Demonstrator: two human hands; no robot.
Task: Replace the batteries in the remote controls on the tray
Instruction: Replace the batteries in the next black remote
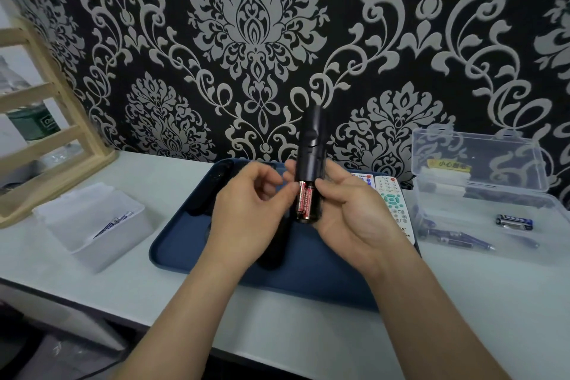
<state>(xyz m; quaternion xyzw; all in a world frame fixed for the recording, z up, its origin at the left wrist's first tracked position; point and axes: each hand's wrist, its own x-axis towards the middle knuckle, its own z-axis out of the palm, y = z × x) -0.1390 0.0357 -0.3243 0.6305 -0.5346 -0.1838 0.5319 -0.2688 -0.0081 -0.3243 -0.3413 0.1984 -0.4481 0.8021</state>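
Note:
My right hand [345, 210] grips a black remote [311, 145] held upright above the blue tray [172, 244], back side facing me. Its battery bay is uncovered and shows two red batteries [304, 200]. My left hand [246, 210] has its fingers curled, with the fingertips touching the left red battery. Other black remotes [216, 177] lie on the tray behind and under my hands. White remotes [391, 197] lie at the tray's right side.
A clear lidded box [481, 194] on the right holds several blue batteries [513, 221]. A white open bin [92, 225] on the left holds a few batteries. A wooden rack [46, 139] stands at the far left against the patterned wall.

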